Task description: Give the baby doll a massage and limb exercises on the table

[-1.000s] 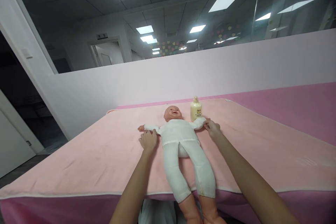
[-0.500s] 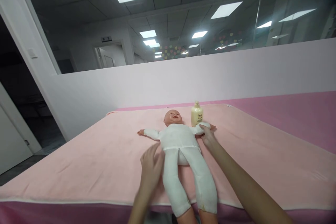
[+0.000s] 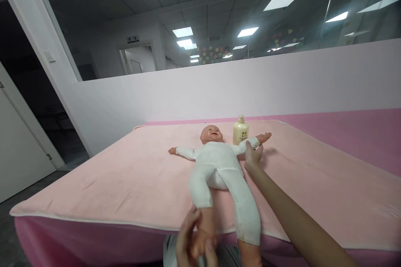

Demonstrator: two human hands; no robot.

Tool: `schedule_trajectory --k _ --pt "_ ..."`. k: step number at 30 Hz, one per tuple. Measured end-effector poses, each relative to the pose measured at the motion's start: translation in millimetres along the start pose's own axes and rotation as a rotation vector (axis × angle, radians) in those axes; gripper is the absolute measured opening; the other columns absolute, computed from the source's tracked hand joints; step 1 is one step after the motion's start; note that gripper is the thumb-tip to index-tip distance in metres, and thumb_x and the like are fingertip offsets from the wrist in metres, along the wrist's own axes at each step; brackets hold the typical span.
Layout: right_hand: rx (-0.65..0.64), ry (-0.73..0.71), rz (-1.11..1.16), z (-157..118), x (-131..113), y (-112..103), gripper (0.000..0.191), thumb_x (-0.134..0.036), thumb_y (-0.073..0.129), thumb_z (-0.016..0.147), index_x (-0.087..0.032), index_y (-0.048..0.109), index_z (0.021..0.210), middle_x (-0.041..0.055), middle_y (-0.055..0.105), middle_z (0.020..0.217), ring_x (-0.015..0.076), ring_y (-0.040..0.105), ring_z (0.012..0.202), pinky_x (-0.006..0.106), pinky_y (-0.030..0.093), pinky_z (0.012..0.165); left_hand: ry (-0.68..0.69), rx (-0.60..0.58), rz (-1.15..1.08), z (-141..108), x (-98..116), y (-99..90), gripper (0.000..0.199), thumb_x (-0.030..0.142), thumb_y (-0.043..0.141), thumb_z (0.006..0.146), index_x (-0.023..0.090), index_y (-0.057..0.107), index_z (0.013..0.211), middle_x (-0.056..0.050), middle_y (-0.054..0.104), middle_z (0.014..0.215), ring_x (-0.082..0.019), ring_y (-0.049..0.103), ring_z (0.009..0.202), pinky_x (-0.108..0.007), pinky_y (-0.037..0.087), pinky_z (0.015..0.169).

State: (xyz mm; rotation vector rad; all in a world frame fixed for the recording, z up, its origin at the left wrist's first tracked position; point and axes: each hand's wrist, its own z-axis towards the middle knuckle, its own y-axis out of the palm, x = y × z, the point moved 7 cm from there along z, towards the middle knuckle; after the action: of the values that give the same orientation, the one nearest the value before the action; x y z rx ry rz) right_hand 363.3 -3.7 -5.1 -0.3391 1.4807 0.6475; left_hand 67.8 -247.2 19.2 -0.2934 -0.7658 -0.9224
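Working remotely, I can't see into the yellow bottle (image 3: 240, 132) beside the cloth-bodied doll (image 3: 216, 156), lying on pink fabric (image 3: 140, 183); my right hand (image 3: 253, 157) clasps its arm (image 3: 241, 148), my left hand (image 3: 184, 242) cups its smooth foot (image 3: 200, 242).

The doll (image 3: 217, 154) is white-bodied, the bottle (image 3: 240, 132) pale yellow with dark print, the blanket (image 3: 140, 171) peach-pink.
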Motion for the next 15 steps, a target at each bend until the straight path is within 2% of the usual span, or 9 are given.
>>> schedule_trajectory --k 1,3,4,6,8,10,12,15 --pt "-0.02 -0.061 -0.003 -4 -9 1 0.067 -0.041 0.054 0.073 -0.018 0.036 0.133 0.0117 0.056 0.122 0.0252 0.058 0.103 0.035 0.047 0.084 0.062 0.002 0.015 17 7 0.8 0.036 0.019 0.054 0.081 0.018 0.052 0.117 -0.012 0.063 0.107 -0.022 0.06 0.104 -0.037 0.051 0.089" --pt "-0.095 -0.213 -0.005 -14 -27 7 0.062 -0.035 0.053 0.073 -0.02 0.041 0.132 0.0089 0.057 0.121 0.0242 0.057 0.104 0.036 0.045 0.088 0.19 -0.086 0.063 50 20 11.3 0.036 0.016 0.053 0.079 0.017 0.052 0.116 -0.011 0.064 0.103 -0.021 0.062 0.099 -0.036 0.053 0.085" --pt "-0.158 -0.278 -0.007 -19 -36 12 0.058 -0.029 0.053 0.072 -0.021 0.045 0.129 0.0071 0.058 0.121 0.0234 0.055 0.107 0.036 0.043 0.091 0.254 -0.081 0.081 63 25 15.2 0.038 0.016 0.052 0.079 0.017 0.05 0.117 -0.009 0.064 0.1 -0.02 0.063 0.097 -0.036 0.053 0.085" --pt "-0.343 -0.344 -0.02 -30 -46 25 0.052 -0.016 0.053 0.066 -0.023 0.058 0.117 0.0036 0.061 0.116 0.0216 0.053 0.11 0.036 0.038 0.097 0.287 -0.133 0.124 83 25 32.3 0.046 0.015 0.051 0.078 0.017 0.043 0.124 -0.009 0.064 0.099 -0.02 0.063 0.099 -0.035 0.051 0.087" --pt "-0.557 -0.339 -0.043 -38 -48 40 0.049 -0.006 0.052 0.058 -0.024 0.067 0.101 0.001 0.065 0.109 0.0207 0.052 0.109 0.037 0.034 0.102 0.225 -0.268 0.181 96 14 59.5 0.053 0.015 0.049 0.078 0.017 0.037 0.129 -0.01 0.063 0.107 -0.019 0.06 0.104 -0.032 0.05 0.088" --pt "-0.707 -0.32 -0.057 -42 -46 50 0.05 -0.002 0.052 0.054 -0.026 0.07 0.094 -0.0005 0.067 0.104 0.0209 0.054 0.107 0.039 0.033 0.103 0.126 -0.418 0.233 102 -2 87.2 0.054 0.013 0.048 0.076 0.018 0.038 0.129 -0.01 0.061 0.115 -0.019 0.058 0.107 -0.031 0.049 0.089" --pt "-0.758 -0.307 -0.038 -41 -44 53 0.052 -0.002 0.055 0.054 -0.027 0.07 0.097 -0.0011 0.067 0.105 0.0213 0.054 0.106 0.039 0.035 0.101 0.054 -0.519 0.248 105 -14 106.8 0.051 0.012 0.047 0.075 0.019 0.044 0.126 -0.008 0.062 0.116 -0.018 0.059 0.107 -0.03 0.048 0.09" --pt "-0.77 -0.271 0.027 -40 -42 53 0.049 -0.006 0.061 0.055 -0.025 0.069 0.1 -0.0007 0.066 0.107 0.0208 0.055 0.107 0.038 0.037 0.1 -0.004 -0.637 0.176 105 -21 122.9 0.052 0.014 0.055 0.073 0.021 0.048 0.124 -0.005 0.065 0.112 -0.018 0.06 0.105 -0.03 0.048 0.09"
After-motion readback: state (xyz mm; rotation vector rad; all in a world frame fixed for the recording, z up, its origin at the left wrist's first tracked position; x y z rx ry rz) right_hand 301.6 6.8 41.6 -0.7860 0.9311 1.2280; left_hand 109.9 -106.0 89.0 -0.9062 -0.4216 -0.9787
